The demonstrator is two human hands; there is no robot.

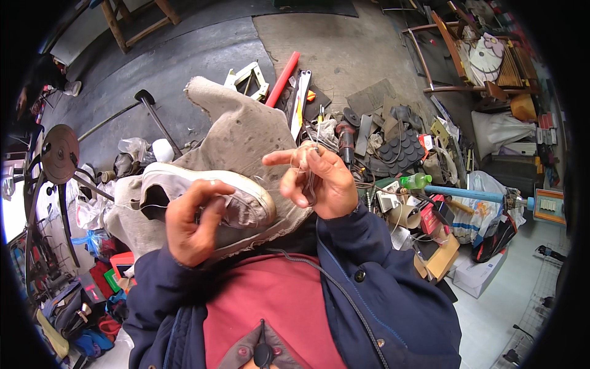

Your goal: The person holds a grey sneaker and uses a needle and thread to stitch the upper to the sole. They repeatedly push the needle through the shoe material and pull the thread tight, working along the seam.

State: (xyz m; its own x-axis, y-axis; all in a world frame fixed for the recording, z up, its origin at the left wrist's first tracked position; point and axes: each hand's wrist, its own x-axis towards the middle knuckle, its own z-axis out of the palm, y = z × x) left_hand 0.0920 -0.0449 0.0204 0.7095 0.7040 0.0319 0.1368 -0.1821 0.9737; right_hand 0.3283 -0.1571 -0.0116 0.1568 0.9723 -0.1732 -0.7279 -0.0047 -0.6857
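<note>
A white, scuffed canvas shoe (249, 200) lies on its side across my lap, its toe pointing right. Beneath it spreads a worn grey cloth (246, 132) with dark spots. My left hand (193, 224) is curled at the shoe's upper, thumb and fingers closed on it; exactly what the fingertips pinch is hidden. Above the toe, my right hand (326, 175) holds pale thread looped round its fingers, index finger stretched out to the left. A small dark metallic bit shows at its fingertips, too small to name. More thread runs left from the shoe's opening.
Tools, rubber pieces (396, 150) and a green bottle (416, 181) crowd the floor on the right. A red bar (283, 79) lies ahead. To the left stands a machine with a round metal wheel (60, 154). A wooden chair (473, 55) is at the far right.
</note>
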